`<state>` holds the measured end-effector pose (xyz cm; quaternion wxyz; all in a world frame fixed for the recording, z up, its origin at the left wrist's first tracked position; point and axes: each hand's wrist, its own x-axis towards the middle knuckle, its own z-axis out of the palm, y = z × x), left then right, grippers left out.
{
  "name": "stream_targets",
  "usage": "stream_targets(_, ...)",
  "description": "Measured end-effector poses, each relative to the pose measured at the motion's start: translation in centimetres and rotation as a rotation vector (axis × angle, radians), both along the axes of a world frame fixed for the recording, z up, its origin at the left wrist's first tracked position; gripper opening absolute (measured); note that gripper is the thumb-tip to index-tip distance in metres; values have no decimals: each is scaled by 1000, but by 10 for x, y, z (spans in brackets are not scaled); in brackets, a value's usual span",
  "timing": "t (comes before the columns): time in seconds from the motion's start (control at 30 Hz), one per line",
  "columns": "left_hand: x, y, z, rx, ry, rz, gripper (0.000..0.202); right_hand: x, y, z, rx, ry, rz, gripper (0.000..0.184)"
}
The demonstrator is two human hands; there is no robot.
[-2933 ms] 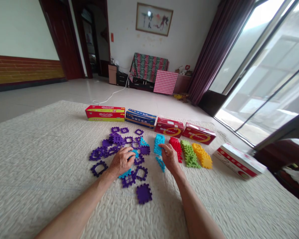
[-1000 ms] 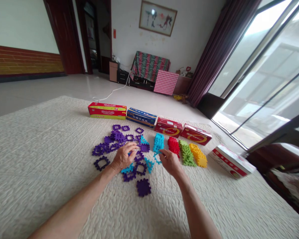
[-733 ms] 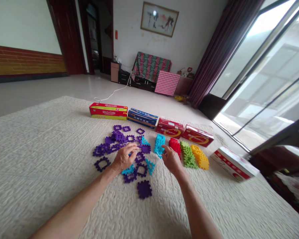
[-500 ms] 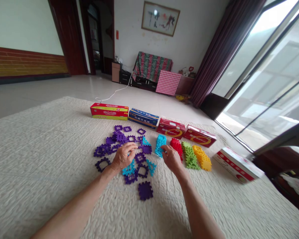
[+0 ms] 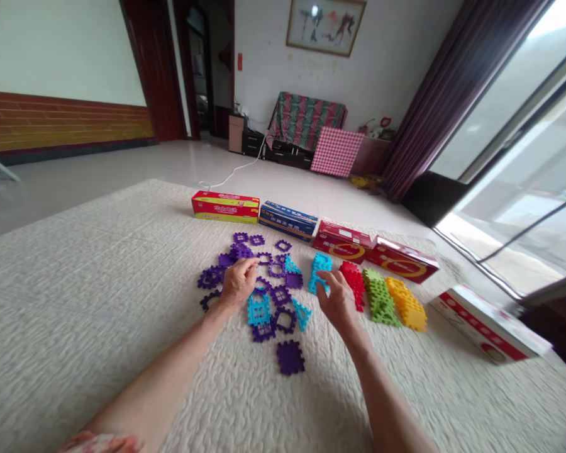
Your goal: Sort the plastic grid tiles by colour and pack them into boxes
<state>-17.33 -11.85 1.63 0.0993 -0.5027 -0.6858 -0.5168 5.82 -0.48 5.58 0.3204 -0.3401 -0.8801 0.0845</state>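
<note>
Left hand (image 5: 240,280): is holding its fingers bent over the purple pieces (image 5: 293,280); whether it is gripping one cannot be told.
Right hand (image 5: 338,299): is showing forefinger and thumb parted at the near end of the blue column (image 5: 320,264); whether a piece is sitting between them cannot be told.
Blue square (image 5: 258,311): is lying over purple, just on the near side of the left hand.
Blue triangle (image 5: 302,316): is lying loose between the hands; a second blue triangle (image 5: 290,264) is lying between and beyond them.
Purple spread: is scattering and overlapping around the left hand, forming no column.
Red column (image 5: 353,286), green column (image 5: 380,299), yellow column (image 5: 408,305): are lying in that order, rightward from the right hand.
Progress, as judged: red, green and yellow are looking fully gathered; blue is looking part gathered, three loose pieces showing; purple is awaiting gathering.
Boxes: red-and-yellow box (image 5: 225,209), blue box (image 5: 287,221) and two dark red boxes (image 5: 342,243) are standing beyond both hands; white-and-red box (image 5: 490,324) is standing far right of the right hand.
</note>
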Motion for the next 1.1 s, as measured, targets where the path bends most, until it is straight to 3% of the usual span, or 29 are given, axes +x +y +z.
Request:
stream_targets(0.07,-4,-1,0,-18,19,-18,25,-11,-15,0,-61,-11,161,24)
stream_targets(0.17,-10,-6,1,-89,98,-167,22,-30,-39,-1,-122,-94,334,19)
stream_targets(0.27,-15,-11,2,-213,200,-316,20,-45,-61,1,-142,-201,341,17)
stream_targets(0.4,-16,-15,0,-340,291,-402,30,-58,-76,2,-124,-340,218,19)
stream_targets(0.6,-14,-13,-2,-346,334,-312,26,-69,-80,-1,-69,-439,96,24)
stream_targets(0.73,-14,-11,-3,-304,327,-216,23,-73,-79,-1,-132,-433,88,17)
stream_targets(1.1,-15,-5,-7,-133,227,-153,21,-72,-67,-2,-314,-292,110,14)
